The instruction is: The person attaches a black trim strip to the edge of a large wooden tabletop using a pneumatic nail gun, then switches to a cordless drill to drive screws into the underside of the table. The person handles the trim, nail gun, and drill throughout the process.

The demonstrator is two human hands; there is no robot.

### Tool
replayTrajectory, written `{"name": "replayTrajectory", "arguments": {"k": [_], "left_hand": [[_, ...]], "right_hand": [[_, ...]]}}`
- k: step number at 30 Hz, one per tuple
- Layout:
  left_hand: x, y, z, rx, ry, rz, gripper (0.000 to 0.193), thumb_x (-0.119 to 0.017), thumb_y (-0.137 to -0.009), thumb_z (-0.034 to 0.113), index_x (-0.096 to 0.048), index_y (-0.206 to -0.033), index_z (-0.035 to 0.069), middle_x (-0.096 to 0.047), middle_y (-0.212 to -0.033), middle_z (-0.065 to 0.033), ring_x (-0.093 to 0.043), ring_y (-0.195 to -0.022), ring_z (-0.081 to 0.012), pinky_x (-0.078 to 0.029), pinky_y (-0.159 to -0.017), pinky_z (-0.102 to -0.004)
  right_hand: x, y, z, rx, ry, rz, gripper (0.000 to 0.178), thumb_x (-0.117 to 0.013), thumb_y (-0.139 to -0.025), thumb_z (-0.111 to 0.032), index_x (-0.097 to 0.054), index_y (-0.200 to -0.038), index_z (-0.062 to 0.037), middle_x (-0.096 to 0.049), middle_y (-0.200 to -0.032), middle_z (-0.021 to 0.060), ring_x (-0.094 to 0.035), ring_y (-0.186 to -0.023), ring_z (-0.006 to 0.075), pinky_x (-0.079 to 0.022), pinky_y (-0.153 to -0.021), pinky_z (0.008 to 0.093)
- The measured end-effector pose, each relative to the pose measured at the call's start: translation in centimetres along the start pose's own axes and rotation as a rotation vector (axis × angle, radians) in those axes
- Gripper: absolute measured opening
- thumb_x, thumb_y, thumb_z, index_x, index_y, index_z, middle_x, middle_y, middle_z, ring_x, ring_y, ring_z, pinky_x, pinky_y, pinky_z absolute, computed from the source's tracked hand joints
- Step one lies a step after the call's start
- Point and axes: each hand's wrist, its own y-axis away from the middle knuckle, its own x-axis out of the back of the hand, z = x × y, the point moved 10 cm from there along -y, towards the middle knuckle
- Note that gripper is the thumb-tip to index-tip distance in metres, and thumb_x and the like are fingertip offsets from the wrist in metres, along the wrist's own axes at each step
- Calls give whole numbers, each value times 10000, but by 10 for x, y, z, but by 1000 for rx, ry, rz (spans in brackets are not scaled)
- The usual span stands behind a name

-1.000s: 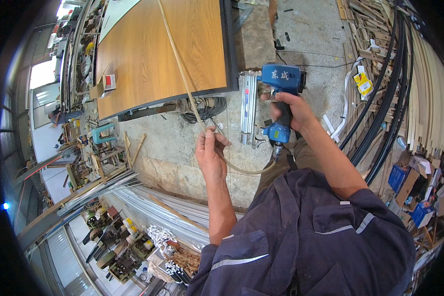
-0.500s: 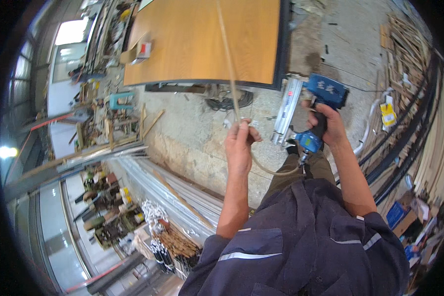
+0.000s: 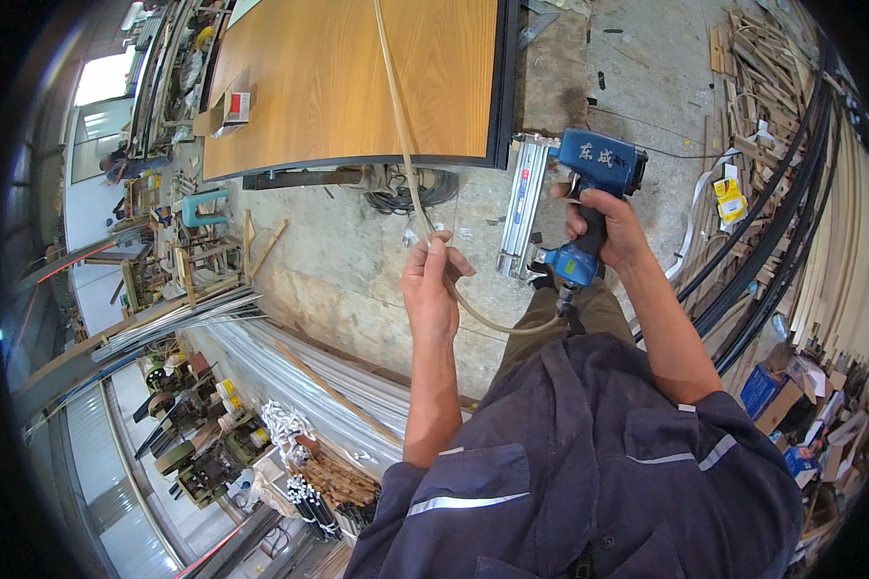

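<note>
A blue pneumatic nail gun (image 3: pixel 597 162) with a silver magazine (image 3: pixel 522 206) is in my right hand (image 3: pixel 610 224), fingers wrapped round its black grip. From the fitting at the bottom of its handle, a pale air hose (image 3: pixel 492 322) loops left to my left hand (image 3: pixel 433 280). That hand pinches the hose between thumb and fingers. Beyond it, the hose runs away over a wood-grain board (image 3: pixel 338 87) with a dark edge.
A small open carton (image 3: pixel 224 114) sits on the board's left side. Coiled black cable (image 3: pixel 410 193) lies on the floor below the board. Long metal profiles (image 3: pixel 309 362) are stacked at left, and black tubes (image 3: pixel 772 232) with wood strips (image 3: pixel 854 222) at right. A teal stool (image 3: pixel 204 206) stands far left.
The whole view has shifted, so the board, hands and nail gun appear farther left. My left hand still holds the hose, and my right hand the nail gun.
</note>
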Motion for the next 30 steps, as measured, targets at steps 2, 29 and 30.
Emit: {"name": "replayTrajectory", "arguments": {"k": [2, 29, 30], "left_hand": [[-2, 2, 0, 8, -14, 9, 241, -557, -1022, 195, -600, -1129, -16, -617, -751, -51, -574, -658, -137, -500, -649, -289], [6, -130, 346, -338, -47, -406, 239, -565, -986, 253, -566, -956, 16, -551, -691, -30, -518, -519, -130, -446, -465, -263], [20, -125, 400, -453, 7, -471, 236, -574, -977, 244, -579, -955, 9, -554, -698, -32, -523, -522, -131, -446, -463, -263]], "right_hand": [[-1, -2, -1, -4, 25, -37, 395, -500, -944, -239, -628, -1160, 65, -529, -630, 39, -482, -578, 134, -442, -644, 305], [-223, 92, -61, 703, -320, -365, 498, -608, -914, -136, -426, -1355, 5, -572, -1226, 107, -477, -660, 114, -426, -647, 294], [-254, 90, -54, 744, -349, -387, 508, -622, -903, -127, -429, -1355, 1, -566, -1225, 101, -478, -665, 119, -421, -656, 300]]}}
